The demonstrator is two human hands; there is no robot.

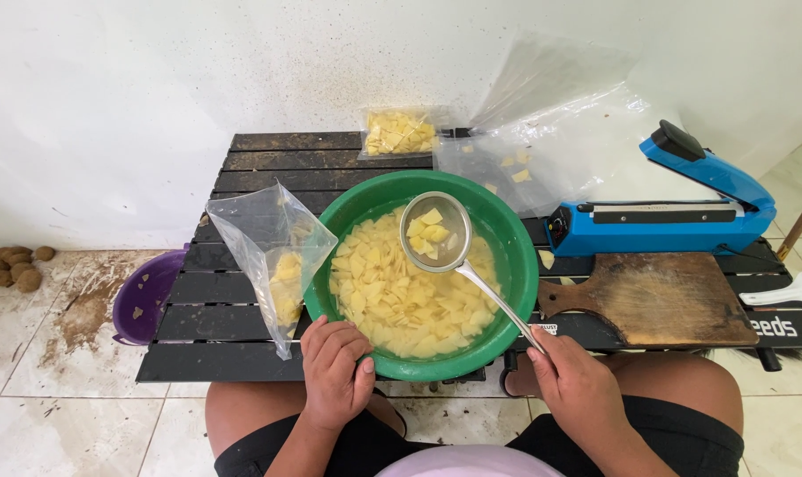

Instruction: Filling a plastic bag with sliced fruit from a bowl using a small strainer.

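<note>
The strainer (435, 231) is the thing in your right hand (573, 375): a small round metal mesh scoop on a long thin handle, lifted over the far half of the green basin (507, 231) with a few yellow slices (430, 231) lying in it. It looks light and stiff, but the wet handle is likely slippery, and the load sits well away from your grip, so the bowl end will probably want to dip or roll. You have it by the very near end of the handle, fingers curled closed around it; a hold further up the handle would likely steady it.

The slices look thin, wet and easily broken. They float thickly in the water of the basin, which stands in the middle of the dark slatted table (242, 300) and is likely heavy with water.

Your left hand (334, 371) rests on the near rim of the basin, fingers folded into a loose fist. The plastic bag (273, 252) stands open just left of the basin with some slices inside; whether your left hand pinches its lower edge I cannot tell. The bag is limp, thin film, and will likely sag unless its mouth is held open.

Far off lies a filled bag (399, 131); right, a blue heat sealer (675, 208) and a wooden board (657, 305).
</note>
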